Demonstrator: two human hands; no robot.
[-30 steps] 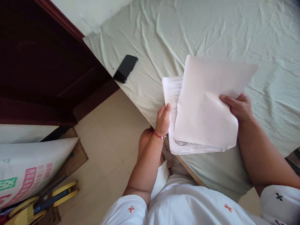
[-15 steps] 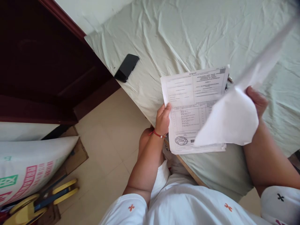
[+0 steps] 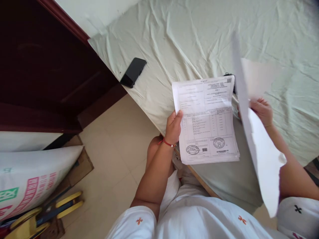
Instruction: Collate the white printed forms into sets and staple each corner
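At far left we see a printed sack point(image 3: 30, 179) leaning over yellow-handled tools point(image 3: 42, 215) on the tiled floor point(image 3: 114, 156), below a dark wooden door point(image 3: 50, 66). A black phone point(image 3: 133, 72) lies near the corner of the bed point(image 3: 189, 36), well apart from our hands on the wrinkled pale green sheet. Our left hand point(image 3: 173, 126), a red cord at the wrist, pinches the left edge of a stack of printed forms point(image 3: 206, 121), thumb on top and fingers beneath, its grip closed on the paper. The stack rests at the near edge of the bed, its long axis running away from us, the top page showing ruled tables and round stamps near its lower edge; its upper half lifts slightly along a fold. A small dark object peeks out past the stack's upper right corner, too hidden to name. To the right, our right hand point(image 3: 261, 111) is closed on a loose blank sheet point(image 3: 264, 162), held nearly edge-on to the camera and blurred, so that it hangs just right of the stack, standing tall from above the hand down towards our lap. We judge the left hand nearer the stack and the loose sheet clear of it, the forms lying directly left of the right hand's grip.
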